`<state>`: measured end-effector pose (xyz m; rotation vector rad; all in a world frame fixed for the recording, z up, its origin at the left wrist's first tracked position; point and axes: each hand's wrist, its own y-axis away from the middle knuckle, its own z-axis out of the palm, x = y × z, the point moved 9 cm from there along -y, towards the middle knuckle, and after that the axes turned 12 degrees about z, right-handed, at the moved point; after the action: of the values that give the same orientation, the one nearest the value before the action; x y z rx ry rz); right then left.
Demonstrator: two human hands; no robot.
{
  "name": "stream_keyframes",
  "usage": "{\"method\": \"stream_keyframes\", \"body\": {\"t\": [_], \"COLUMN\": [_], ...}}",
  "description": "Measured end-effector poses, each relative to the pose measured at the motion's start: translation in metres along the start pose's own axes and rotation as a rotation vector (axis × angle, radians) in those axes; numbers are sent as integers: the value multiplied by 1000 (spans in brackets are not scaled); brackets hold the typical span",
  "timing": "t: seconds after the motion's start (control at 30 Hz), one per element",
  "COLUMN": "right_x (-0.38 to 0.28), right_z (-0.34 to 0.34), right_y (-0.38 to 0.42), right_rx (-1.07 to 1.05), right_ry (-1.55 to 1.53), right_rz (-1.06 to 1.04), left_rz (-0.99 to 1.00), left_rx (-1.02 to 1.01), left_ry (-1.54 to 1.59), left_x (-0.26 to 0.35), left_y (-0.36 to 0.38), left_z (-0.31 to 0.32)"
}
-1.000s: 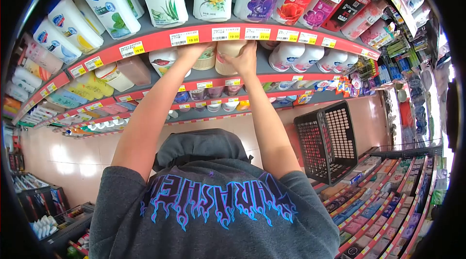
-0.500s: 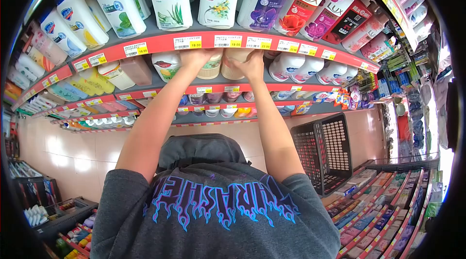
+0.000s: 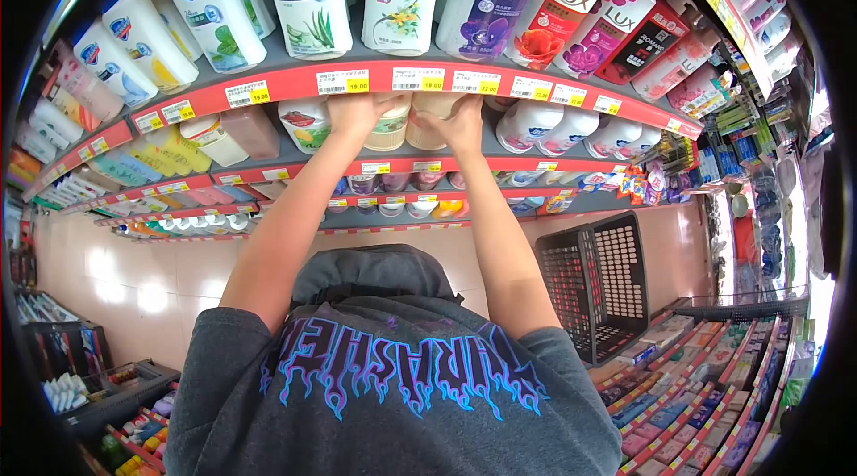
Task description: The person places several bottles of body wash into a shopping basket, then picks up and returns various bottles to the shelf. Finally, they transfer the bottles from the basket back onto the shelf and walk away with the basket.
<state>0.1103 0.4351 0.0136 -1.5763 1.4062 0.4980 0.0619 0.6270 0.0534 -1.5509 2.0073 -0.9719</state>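
Note:
Both my hands reach under the lip of the upper shelf into the second shelf. My left hand (image 3: 358, 115) is wrapped against a cream bottle (image 3: 390, 129) with a greenish label, its fingertips partly hidden by the shelf lip. My right hand (image 3: 458, 126) grips a beige bottle (image 3: 426, 131) from the right, thumb across its front. The two bottles stand upright side by side, their tops hidden. Left of my left hand is a white bottle (image 3: 304, 126) with a green and red picture. Several white bottles (image 3: 528, 126) stand to the right of my right hand.
Safeguard bottles (image 3: 308, 3) and LUX bottles (image 3: 489, 3) line the shelf above, behind a red price strip (image 3: 375, 79). Lower shelves hold more goods. A black shopping basket (image 3: 616, 284) stands on the floor at right, near a low rack of boxes (image 3: 705, 387).
The view has shifted very slightly. Both hands stay at the same two bottles, with almost no visible movement.

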Motion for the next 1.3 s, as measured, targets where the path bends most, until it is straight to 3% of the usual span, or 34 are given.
{"method": "stream_keyframes", "body": {"t": [0.07, 0.2, 0.27, 0.33, 0.4, 0.47, 0.53, 0.6, 0.63, 0.67, 0.7, 0.73, 0.77, 0.83, 0.93, 1.07, 1.13, 1.23, 1.3], "right_x": [0, 0, 27, 68, 100, 137, 191, 245, 315, 391, 400, 399, 396, 382, 361, 300, 268, 251, 242], "right_z": [0, -11, -15, -19, -23, -25, -30, -39, -33, -33, -48, -62, -66, -73, -67, -69, -63, -62, -72], "right_y": [2, 14, 42, 85, 133, 183, 246, 327, 394, 484, 536, 572, 601, 640, 670, 660, 657, 673, 688], "right_rx": [-14, -61, 22, -27, -68, -154, -262, -548, -710, -986, -1062, -1021, -959, -801, -564, -335, -414, -439, -387], "right_ry": [-28, -156, -133, -220, -119, 38, 123, 577, 632, 441, 384, 331, 253, 74, -148, 50, 67, 54, 15], "right_rz": [-32, -125, -141, 128, 107, 153, 355, 659, 795, 1187, 1336, 1414, 1483, 1584, 1641, 1528, 1486, 1442, 1471], "left_rz": [19, -2, 54, 160, 111, -140, -284, -479, -710, -1261, -1429, -1640, -1724, -1695, -1553, -1220, -1102, -1286, -1183], "left_rx": [-5, -314, -180, -183, -265, -362, -310, -233, -168, -64, -321, -553, -787, -1082, -1217, -1019, -906, -560, -547], "left_ry": [4, 265, 322, 383, 464, 586, 519, 462, 376, 527, 229, 237, 197, 168, 232, 272, 366, 681, 762], "left_x": [-3, -4, 13, 25, 14, -12, -43, -96, -124, -123, -120, -136, -137, -118, -110, -142, -138, -148, -139], "left_y": [5, 24, 43, 75, 129, 193, 259, 390, 471, 515, 554, 664, 733, 778, 785, 711, 627, 601, 575], "left_z": [5, 6, -33, -55, -53, -50, -60, -46, -43, -69, -97, -93, -108, -153, -171, -123, -108, -75, -69]}}
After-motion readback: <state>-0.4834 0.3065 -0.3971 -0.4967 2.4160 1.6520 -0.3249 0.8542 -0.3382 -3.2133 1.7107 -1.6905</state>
